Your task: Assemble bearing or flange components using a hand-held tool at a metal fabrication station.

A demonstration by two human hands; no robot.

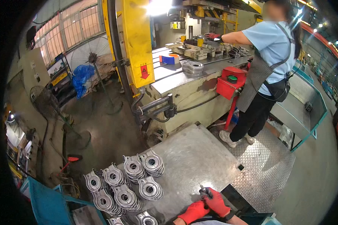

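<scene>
At the lower centre-right of the frame, the red-gloved right hand [217, 203] has its fingers closed on a small metal piece [204, 189], exact kind indistinct, whose visible end projects at the grip's upper left, long axis roughly vertical in frame. The red-gloved left hand [195, 212] lies below, farther from that end; its hold cannot be determined. Stacked ring-shaped metal brackets [150, 189] stand to the left on the steel table [193, 150].

This is a factory workshop: stacked metal parts [133, 201], treadplate flooring [264, 168] and, seemingly, a yellow stamping press [139, 41].
</scene>
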